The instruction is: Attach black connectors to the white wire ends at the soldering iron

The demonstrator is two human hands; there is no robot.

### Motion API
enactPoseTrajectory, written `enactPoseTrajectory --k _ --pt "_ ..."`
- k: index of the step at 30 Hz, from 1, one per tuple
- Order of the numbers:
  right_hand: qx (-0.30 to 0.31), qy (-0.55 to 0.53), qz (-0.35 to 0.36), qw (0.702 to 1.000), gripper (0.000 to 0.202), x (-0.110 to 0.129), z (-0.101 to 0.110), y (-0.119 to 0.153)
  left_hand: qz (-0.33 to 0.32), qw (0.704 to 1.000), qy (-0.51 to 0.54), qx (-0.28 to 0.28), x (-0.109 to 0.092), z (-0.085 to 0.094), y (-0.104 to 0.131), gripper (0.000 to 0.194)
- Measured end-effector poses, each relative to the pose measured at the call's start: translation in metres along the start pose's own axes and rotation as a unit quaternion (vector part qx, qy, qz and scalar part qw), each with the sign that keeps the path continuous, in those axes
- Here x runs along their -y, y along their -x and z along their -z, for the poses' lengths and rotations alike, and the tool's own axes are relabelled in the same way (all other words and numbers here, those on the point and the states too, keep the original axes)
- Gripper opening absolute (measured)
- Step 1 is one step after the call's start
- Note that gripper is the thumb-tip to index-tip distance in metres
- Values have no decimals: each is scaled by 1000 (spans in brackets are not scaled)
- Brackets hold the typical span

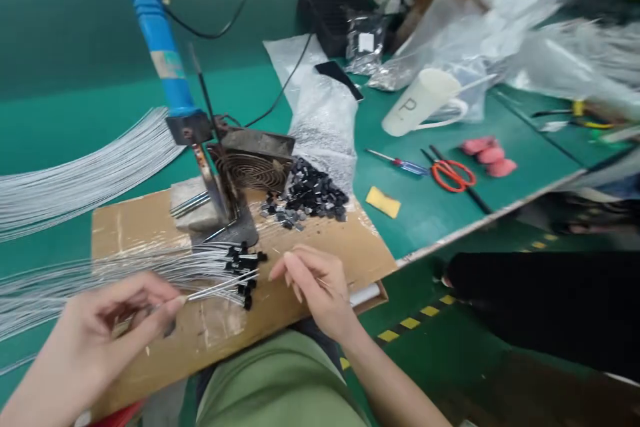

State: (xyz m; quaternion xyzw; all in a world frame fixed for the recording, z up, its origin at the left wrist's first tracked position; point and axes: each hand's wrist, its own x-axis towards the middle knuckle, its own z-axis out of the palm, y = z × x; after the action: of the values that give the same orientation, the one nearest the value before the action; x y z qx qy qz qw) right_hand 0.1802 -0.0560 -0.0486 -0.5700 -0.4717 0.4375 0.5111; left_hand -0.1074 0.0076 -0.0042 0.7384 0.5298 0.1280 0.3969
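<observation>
My left hand (130, 313) pinches a few thin wires (220, 287), whose free ends point right. The fingers of my right hand (315, 280) are curled together just past those ends; whether anything is between them is too small to tell. Behind the held wires lies a bundle of white wires (165, 263) tipped with black connectors (245, 267), on a cardboard sheet (360, 247). A pile of small black parts (317, 190) sits farther back, beside a soldering iron (170, 73) with a blue handle, fixed tip down in front of a small fan (255, 163).
More white wires (100, 173) lie at the left. To the right are a white mug (423, 103), a screwdriver (400, 163), orange-handled scissors (453, 175), a yellow sponge (383, 202) and pink pieces (490, 155). Plastic bags (450, 33) fill the back right. A person's dark-clothed leg (540, 307) shows at right.
</observation>
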Motion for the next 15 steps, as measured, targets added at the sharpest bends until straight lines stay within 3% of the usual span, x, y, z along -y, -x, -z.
enactPoseTrajectory --k 2,5,10,15 --pt "28 0 -3 1000 47 2 -3 0 37 997 61 -7 -8 0 0 15" --pt "58 -2 -13 998 44 3 -8 1 40 993 115 -9 -21 -3 -8 7" --pt "71 -22 -56 996 44 -1 -13 0 32 989 143 3 -25 -5 -6 8" --pt "100 -45 -34 993 37 -1 -13 -1 45 989 139 6 -23 -4 2 14"
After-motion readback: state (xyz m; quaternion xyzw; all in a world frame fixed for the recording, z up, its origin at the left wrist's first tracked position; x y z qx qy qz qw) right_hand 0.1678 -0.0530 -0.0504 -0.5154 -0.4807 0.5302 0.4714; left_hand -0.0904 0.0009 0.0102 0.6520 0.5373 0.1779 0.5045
